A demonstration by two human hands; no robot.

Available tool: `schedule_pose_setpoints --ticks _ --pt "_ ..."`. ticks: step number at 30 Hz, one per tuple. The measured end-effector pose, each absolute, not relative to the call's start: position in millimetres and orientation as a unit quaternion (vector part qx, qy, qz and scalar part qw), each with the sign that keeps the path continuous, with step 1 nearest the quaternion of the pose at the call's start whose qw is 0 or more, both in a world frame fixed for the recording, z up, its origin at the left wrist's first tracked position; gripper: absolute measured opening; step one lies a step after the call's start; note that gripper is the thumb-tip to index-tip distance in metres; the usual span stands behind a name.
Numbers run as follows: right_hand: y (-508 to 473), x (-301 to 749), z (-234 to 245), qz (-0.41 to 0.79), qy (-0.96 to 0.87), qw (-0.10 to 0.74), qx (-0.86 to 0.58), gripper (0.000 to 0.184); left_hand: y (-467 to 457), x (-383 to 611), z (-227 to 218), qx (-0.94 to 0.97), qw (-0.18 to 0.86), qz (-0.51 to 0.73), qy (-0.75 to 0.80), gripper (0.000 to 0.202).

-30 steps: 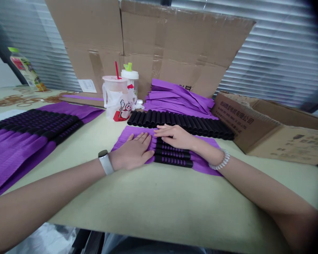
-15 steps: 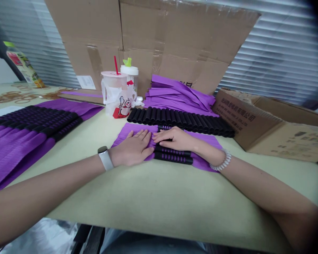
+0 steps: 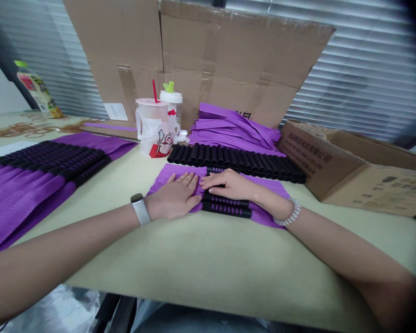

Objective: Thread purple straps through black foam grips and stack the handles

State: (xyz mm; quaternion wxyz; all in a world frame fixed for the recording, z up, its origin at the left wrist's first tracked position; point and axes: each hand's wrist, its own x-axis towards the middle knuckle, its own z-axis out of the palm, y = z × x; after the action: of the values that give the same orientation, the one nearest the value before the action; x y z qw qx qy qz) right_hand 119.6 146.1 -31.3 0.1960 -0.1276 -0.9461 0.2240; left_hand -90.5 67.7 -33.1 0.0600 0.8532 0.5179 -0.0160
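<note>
- Left hand [image 3: 175, 200] lying flat, fingers stretched out, palm pressing the purple straps [image 3: 161, 182] at mid-table [image 3: 208, 268].
- Right hand [image 3: 230, 185] also resting flat, fingers extended, covering the black grips [image 3: 225, 210] on those straps and clasping nothing.
- Row of black tubes [image 3: 242, 159] sitting just behind both hands.
- Drink cups [image 3: 152, 125] standing behind and to the left.

A pale table [image 3: 208, 259] stands before closed window blinds [image 3: 360, 69], seemingly daylit.
</note>
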Motion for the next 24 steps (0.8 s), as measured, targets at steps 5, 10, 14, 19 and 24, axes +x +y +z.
schedule_pose_setpoints --ticks 5,10,14,19,24 --pt "145.4 118.9 -31.6 0.219 -0.948 0.193 -0.128 0.031 65.1 -90.2 -32.3 0.853 0.055 -0.009 0.519 0.071" --pt "146.7 118.2 -31.9 0.225 -0.948 0.195 -0.116 0.033 63.7 -89.9 -30.9 0.853 0.052 -0.009 0.519 0.071" --pt "147.0 118.1 -32.0 0.223 -0.948 0.198 -0.108 0.033 64.0 -89.7 -31.1 0.855 0.05 -0.007 0.516 0.071" --pt "146.2 118.1 -31.4 0.218 -0.95 0.188 -0.124 0.034 65.0 -90.3 -32.5 0.856 0.047 -0.003 0.514 0.07" --pt "146.8 118.4 -31.8 0.214 -0.951 0.193 -0.112 0.032 65.6 -90.8 -33.1 0.857 0.051 -0.006 0.513 0.07"
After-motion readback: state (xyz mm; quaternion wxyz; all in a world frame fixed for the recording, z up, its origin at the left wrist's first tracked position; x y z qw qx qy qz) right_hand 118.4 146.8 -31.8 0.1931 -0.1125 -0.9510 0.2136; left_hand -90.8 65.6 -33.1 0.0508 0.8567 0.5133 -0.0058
